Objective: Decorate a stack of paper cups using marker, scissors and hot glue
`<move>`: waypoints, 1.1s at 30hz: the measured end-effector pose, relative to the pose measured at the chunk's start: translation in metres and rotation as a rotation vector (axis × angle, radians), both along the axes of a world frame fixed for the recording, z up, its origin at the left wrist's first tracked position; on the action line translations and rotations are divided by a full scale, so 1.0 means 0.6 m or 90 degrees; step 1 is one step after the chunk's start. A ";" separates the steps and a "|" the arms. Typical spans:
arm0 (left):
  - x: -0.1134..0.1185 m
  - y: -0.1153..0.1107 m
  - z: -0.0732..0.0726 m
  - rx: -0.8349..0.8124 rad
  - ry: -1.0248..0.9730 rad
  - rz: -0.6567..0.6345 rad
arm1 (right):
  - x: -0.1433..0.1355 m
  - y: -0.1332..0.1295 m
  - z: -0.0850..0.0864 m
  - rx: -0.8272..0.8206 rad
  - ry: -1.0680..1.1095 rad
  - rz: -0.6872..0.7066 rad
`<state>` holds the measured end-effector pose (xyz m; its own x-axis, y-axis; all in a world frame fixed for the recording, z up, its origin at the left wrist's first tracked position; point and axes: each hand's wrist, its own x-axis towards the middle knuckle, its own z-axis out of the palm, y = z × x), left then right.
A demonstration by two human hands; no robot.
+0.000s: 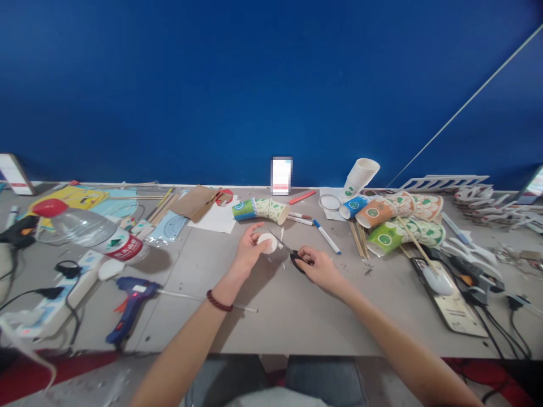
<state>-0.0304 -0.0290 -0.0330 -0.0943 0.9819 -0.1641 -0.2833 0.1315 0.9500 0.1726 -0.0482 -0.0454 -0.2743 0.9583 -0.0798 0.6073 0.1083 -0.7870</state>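
Near the middle of the table, my left hand (250, 249) pinches a small round white disc (267, 243) between thumb and fingers. My right hand (316, 264) is closed around the black handles of a pair of scissors (287, 249). The blades point up and left, with their tips by the disc's right edge; whether they touch it cannot be made out. Small white scraps lie beside the disc. Behind my hands, joined paper cups (261, 210) lie on their side.
A bottle (97, 234), a blue glue gun (132, 308) and a power strip (63, 297) lie left. Markers (327, 237) lie behind my right hand. More paper cups (384, 212) and a phone (456, 305) with a white mouse (438, 281) are right.
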 end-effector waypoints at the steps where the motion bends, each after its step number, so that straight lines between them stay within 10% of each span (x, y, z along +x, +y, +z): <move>1: 0.000 0.000 0.000 -0.003 -0.004 -0.003 | 0.000 0.001 0.000 0.001 0.005 -0.002; 13: -0.010 0.000 0.009 -0.073 -0.284 -0.102 | 0.006 0.009 0.007 0.108 -0.143 -0.025; 33: -0.008 -0.014 0.011 0.041 -0.284 -0.201 | 0.004 0.004 -0.016 0.183 -0.195 0.026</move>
<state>-0.0355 -0.0376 -0.0261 0.2721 0.9605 -0.0585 -0.6171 0.2209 0.7553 0.1753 -0.0456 -0.0552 -0.3173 0.9424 0.1057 0.7996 0.3258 -0.5046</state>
